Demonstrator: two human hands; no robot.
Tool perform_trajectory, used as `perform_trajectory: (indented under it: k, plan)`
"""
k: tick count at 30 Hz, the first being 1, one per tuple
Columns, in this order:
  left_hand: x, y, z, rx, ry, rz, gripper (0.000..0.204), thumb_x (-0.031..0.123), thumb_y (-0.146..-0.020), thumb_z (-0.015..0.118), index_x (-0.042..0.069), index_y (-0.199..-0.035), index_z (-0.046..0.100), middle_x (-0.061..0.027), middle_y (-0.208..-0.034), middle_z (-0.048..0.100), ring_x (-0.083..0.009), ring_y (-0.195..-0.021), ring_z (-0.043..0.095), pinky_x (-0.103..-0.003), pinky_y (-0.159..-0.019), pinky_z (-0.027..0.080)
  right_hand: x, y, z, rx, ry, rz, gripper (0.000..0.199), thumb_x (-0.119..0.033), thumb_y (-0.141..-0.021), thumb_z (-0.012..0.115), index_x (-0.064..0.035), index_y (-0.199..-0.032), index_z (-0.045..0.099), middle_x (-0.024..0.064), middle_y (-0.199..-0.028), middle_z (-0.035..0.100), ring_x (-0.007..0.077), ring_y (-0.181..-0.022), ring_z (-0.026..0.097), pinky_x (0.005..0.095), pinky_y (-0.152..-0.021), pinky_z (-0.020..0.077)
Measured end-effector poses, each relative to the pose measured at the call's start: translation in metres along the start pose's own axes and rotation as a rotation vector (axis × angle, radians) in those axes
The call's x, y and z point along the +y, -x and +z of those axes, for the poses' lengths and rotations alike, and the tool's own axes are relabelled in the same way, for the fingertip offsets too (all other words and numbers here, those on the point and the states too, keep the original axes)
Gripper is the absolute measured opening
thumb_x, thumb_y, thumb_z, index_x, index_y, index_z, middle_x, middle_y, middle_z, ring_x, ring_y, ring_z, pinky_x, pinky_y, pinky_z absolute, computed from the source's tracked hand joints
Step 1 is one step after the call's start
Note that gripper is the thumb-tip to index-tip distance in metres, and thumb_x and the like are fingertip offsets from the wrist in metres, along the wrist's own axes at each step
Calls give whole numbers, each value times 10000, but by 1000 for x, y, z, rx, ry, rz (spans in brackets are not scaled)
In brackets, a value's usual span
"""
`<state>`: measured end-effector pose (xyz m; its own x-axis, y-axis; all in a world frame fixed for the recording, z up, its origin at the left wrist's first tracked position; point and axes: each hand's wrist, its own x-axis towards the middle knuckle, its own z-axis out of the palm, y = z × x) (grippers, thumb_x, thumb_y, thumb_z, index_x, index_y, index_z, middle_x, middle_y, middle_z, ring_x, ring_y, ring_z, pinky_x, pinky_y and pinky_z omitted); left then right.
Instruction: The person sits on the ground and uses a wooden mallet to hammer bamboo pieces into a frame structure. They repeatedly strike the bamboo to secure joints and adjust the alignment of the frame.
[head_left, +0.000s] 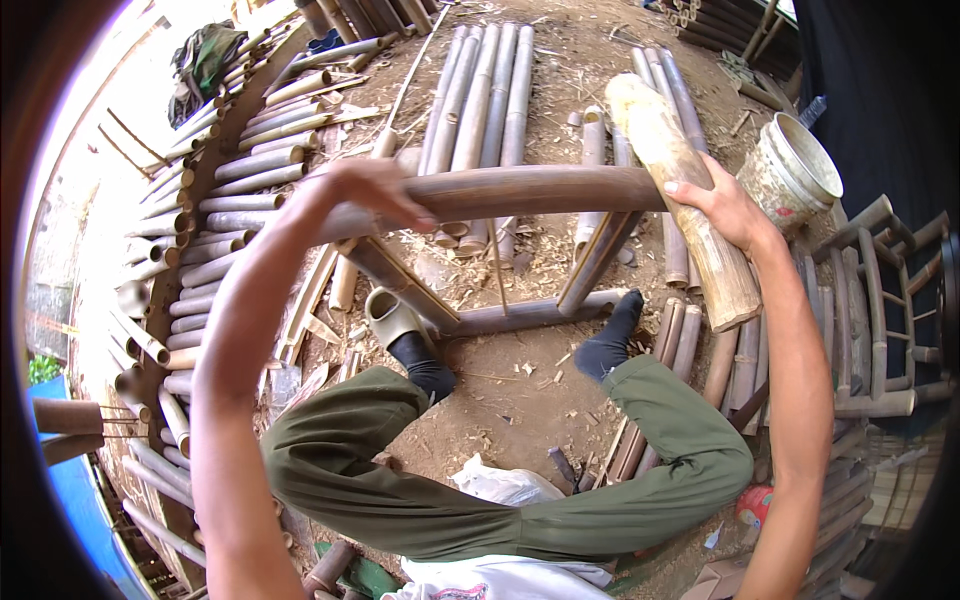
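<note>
On the sawdust-strewn ground between the spread legs, a bamboo frame standing partly built: top rail already joined to two slanting struts, those meeting a lower crossbar near the feet. Probably somewhere in the middle of the work, judging by the few members fitted and the amount of loose stock about; no seat or further bracing visible yet.

Beyond the frame, on the far side, a row of cut bamboo poles lying side by side; to the left, a long curving stack of shorter bamboo pieces; to the far right, a pale bucket, and at the right edge finished bamboo chairs.

At the right end of the rail, a thick pale bamboo log held against the frame, slanting from far to near.

Left hand clenched over the top rail at its left end, fingers wrapped down round it. Right hand pressed on the log where it crosses the rail, fingers curled round it; how tightly, cannot tell.

Left foot in a pale sandal beside the left strut, right sock touching the crossbar.
</note>
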<state>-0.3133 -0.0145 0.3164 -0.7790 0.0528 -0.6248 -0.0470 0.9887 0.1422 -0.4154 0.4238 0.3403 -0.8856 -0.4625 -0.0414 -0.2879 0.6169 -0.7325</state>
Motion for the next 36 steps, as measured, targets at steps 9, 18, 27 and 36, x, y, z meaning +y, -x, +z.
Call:
perform_trajectory:
  k: [9, 18, 27, 36]
  plan:
    - [-53, 62, 26, 267, 182, 40, 962, 654, -571, 858, -6, -1237, 640, -216, -1081, 699, -290, -1008, 681, -367, -909, 520, -42, -10, 60, 103, 254, -126, 830, -319, -838, 745, 51, -1483, 377, 208, -1323, 599, 251, -1209, 573, 335, -1065, 413]
    - [-69, 78, 75, 806, -81, 7, 826, 410, -490, 958, 48, -1125, 572, -155, -1020, 646, -365, -1024, 620, -456, -870, 490, -61, -27, 60, -21, 158, -66, 852, -351, -836, 755, 59, -1481, 381, 205, -1337, 588, 249, -1224, 565, 336, -1074, 403]
    - [-70, 82, 81, 845, -94, -18, 798, 402, -528, 947, 53, -1136, 566, -159, -1056, 643, -367, -1029, 632, -477, -876, 496, -147, -19, 60, -17, -96, -338, 814, -408, -866, 720, 23, -1481, 408, 166, -1327, 594, 202, -1208, 570, 304, -1057, 406]
    - [-77, 77, 92, 898, -76, 47, 838, 410, -505, 952, 50, -1158, 571, -165, -1052, 646, -367, -1001, 638, -457, -893, 492, -144, -32, 104, -254, 328, -80, 1096, -512, -768, 761, 23, -1564, 232, 285, -1548, 360, 360, -1415, 410, 420, -1188, 312]
